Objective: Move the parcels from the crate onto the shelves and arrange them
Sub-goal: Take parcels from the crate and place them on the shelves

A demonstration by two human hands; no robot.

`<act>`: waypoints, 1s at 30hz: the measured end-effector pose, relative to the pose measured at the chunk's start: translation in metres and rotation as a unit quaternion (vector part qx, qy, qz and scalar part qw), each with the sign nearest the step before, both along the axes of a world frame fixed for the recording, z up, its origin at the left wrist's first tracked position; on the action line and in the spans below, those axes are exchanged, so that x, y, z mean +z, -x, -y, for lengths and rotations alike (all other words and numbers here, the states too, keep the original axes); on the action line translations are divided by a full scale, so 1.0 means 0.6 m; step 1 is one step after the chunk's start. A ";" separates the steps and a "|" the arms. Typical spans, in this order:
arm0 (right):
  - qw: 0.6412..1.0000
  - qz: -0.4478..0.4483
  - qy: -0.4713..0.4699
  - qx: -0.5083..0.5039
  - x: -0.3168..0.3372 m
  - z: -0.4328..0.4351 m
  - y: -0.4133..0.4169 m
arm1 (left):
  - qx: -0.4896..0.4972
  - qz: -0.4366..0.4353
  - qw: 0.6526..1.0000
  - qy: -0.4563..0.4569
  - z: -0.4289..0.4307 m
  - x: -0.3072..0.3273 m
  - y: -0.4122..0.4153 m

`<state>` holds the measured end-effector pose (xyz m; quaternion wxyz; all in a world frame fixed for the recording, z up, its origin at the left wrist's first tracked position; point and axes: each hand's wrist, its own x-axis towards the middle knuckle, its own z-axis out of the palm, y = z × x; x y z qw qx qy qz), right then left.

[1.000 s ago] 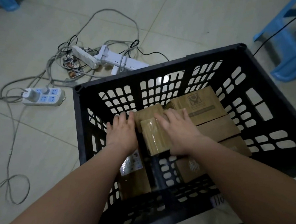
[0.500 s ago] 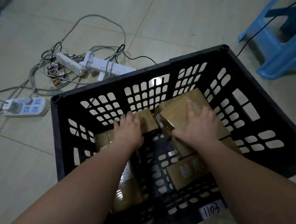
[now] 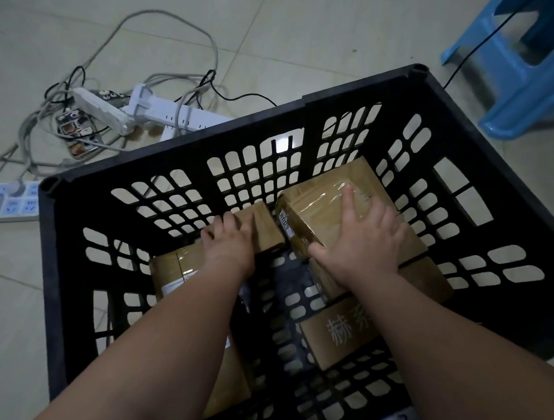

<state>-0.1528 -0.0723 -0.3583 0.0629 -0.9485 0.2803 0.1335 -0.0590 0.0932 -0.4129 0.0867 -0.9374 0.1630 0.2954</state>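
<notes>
Tiled floor (image 3: 323, 28), black crate (image 3: 174, 151), taped brown parcels (image 3: 318, 213)

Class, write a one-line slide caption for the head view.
Inside the black crate, the left hand holds a small parcel while the right hand grips a taped parcel.
</notes>
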 end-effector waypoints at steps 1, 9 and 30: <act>1.000 0.001 0.000 0.000 0.000 0.001 0.000 | 0.004 0.004 1.000 0.006 0.000 -0.004 -0.001; 1.000 0.009 -0.006 -0.003 -0.004 0.002 -0.004 | 0.034 0.015 0.998 0.052 0.017 -0.009 0.020; 0.996 -0.044 -0.032 -0.063 0.027 -0.016 0.013 | 0.115 -0.069 0.986 0.102 -0.006 0.027 0.021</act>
